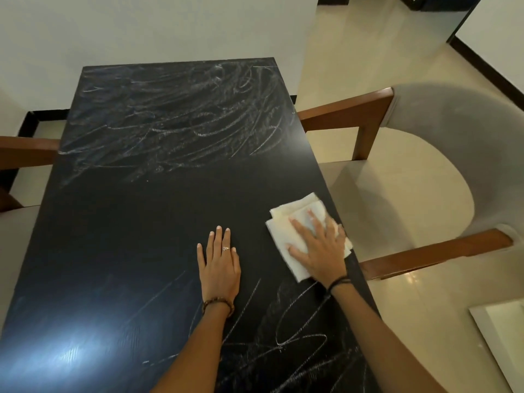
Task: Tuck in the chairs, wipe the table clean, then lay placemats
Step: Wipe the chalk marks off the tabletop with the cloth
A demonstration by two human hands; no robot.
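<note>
A black table (136, 222) fills the view, with white chalk-like scribbles across its far half and its near right part; a band in the middle looks clean. A folded white cloth (286, 222) lies near the table's right edge. My right hand (319, 248) presses flat on the cloth with spread fingers. My left hand (219, 265) rests flat on the bare tabletop, left of the cloth, fingers straight. A chair (425, 143) with wooden arms and a grey curved back stands at the right side, its arms reaching the table edge.
Another wooden chair arm (28, 150) pokes in at the table's left side, with a pale seat (17, 219) below it. A white wall stands behind the table. Cream tiled floor (354, 52) lies to the right. A white edge (499, 330) shows at lower right.
</note>
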